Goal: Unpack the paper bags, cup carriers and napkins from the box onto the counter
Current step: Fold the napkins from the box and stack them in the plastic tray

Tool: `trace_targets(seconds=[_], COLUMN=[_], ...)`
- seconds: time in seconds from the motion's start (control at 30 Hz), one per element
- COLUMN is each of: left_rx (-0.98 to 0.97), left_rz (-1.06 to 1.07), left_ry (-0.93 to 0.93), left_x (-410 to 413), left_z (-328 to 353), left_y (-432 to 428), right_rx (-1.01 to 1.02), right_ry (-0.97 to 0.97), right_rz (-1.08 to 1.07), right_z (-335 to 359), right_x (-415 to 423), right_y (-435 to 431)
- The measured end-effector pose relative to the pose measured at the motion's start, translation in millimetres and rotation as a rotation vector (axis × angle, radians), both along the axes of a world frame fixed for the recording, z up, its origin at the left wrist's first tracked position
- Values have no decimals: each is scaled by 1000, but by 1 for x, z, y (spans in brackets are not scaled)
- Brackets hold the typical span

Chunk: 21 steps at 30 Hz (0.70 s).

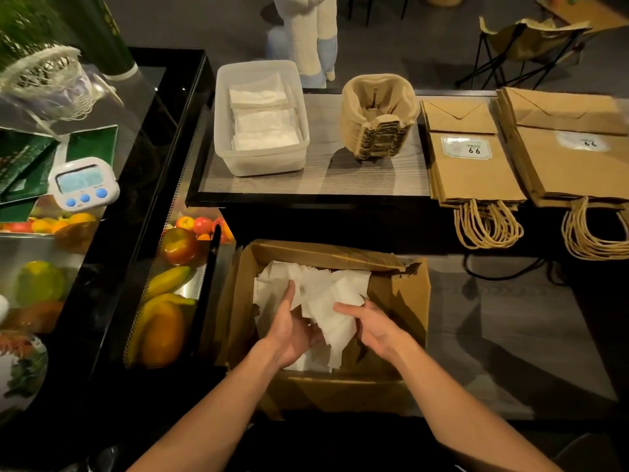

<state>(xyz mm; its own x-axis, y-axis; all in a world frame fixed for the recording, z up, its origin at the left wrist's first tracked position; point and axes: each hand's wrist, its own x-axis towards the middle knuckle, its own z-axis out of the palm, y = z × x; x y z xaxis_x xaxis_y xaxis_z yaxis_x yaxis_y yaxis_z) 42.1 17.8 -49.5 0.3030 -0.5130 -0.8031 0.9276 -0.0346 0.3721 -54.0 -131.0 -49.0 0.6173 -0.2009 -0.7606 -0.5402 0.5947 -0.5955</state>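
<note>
The grey wood-grain bench (340,178) carries a clear plastic tub (265,161) with flat napkins in it. Nearer the person, the open brown cardboard box (401,301) holds the loose white paper napkins (326,291), a jumbled heap with corners pointing every way (no true long axis, though it spreads roughly far-to-near). The left hand (292,328) grips the heap, thumb on top, and the right hand (371,325) curls round its right edge. It would be best to square the sheets before lifting, so none slip out.

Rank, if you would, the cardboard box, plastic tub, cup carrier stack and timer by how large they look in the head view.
cardboard box, though nearest the camera
plastic tub
cup carrier stack
timer
</note>
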Motion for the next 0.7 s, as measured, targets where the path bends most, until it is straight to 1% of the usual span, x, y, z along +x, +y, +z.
trace_targets(seconds=[0.03, 0.1, 0.17, 0.23, 0.37, 0.43, 0.5, 0.57, 0.63, 0.7], left_rx=[-25, -6, 36, 66, 104, 79, 60, 95, 159, 178], left_rz=[-18, -70, -86, -42, 45, 36, 9, -18, -13, 6], left_ry=[-1, -65, -135, -160, -126, -93, -99, -134, -130, -107], left_x=[-1, -1, 0, 0, 2, 2, 2, 1, 2, 4], left_z=[3, 5, 0, -4, -9, -8, -8, -12, -16, -18], left_y=[-1, -2, -1, 2, -1, -3, -4, -5, -4, -4], right_rx=[-99, -299, -439, -518, -550, -530, -536, -538, -550, -502], right_ry=[51, 121, 91, 60, 84, 100, 83, 93, 107, 113], right_rz=[51, 161, 221, 244, 170, 135, 130, 115, 77, -23], right_z=[-2, -4, -2, -3, -5, -4, -1, 0, 1, 3], right_x=[1, 3, 3, 2, 6, 9, 11, 12, 12, 13], right_y=[3, 7, 9, 8, 5, 5, 8, 10, 10, 6])
